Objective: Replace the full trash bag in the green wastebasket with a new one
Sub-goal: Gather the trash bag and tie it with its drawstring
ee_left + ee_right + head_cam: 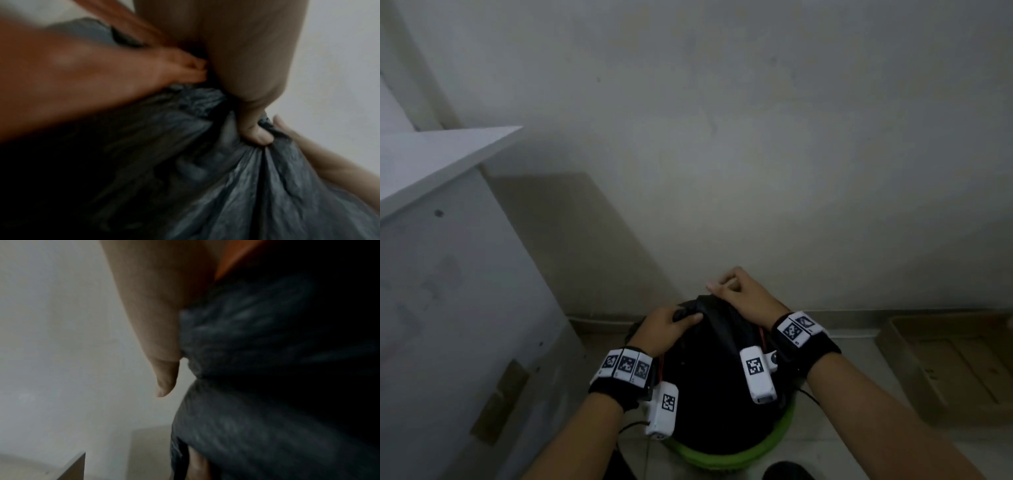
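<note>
A full black trash bag (715, 377) bulges out of the green wastebasket (726, 457) at the bottom centre of the head view. My left hand (671, 325) grips the gathered plastic at the bag's top from the left. My right hand (736, 291) pinches the top of the bag's neck from the right, fingers curled. In the left wrist view a thumb (255, 129) presses into the bunched bag (236, 186). The right wrist view shows crumpled black plastic (257, 353) against my palm, blurred.
A white cabinet (448, 274) stands close on the left. A plain wall (756, 137) rises right behind the basket. A flat cardboard box (945, 359) lies on the tiled floor to the right. A dark shoe tip (787, 471) shows at the bottom edge.
</note>
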